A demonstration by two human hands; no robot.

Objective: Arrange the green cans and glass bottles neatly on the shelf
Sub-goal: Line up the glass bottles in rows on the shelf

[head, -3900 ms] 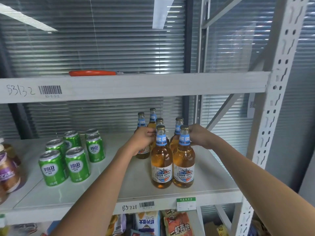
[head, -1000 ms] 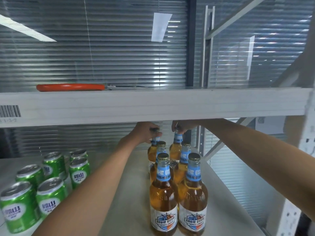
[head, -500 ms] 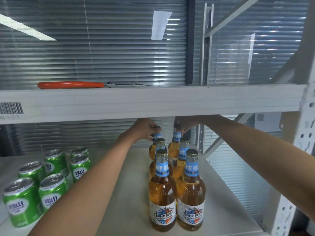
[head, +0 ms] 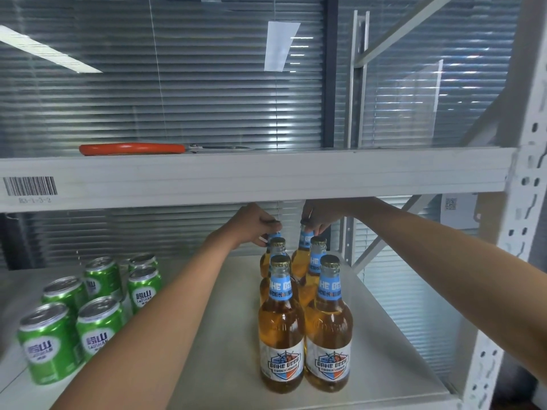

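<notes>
Both my hands reach deep into the shelf (head: pixel 225 344) — left hand (head: pixel 254 224) and right hand (head: pixel 318 216) each pinching a rear glass bottle's cap; green cans (head: pixel 88 312) stand left of the bottles (head: pixel 302 315).

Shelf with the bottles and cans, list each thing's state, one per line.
Glass bottles: upright, capped, two columns.
Back-left bottle: top held by left hand.
Back-right bottle: top held by right hand.
Green cans: upright, unopened, clustered left.
Orange-handled tool: lying flat on upper shelf.
</notes>
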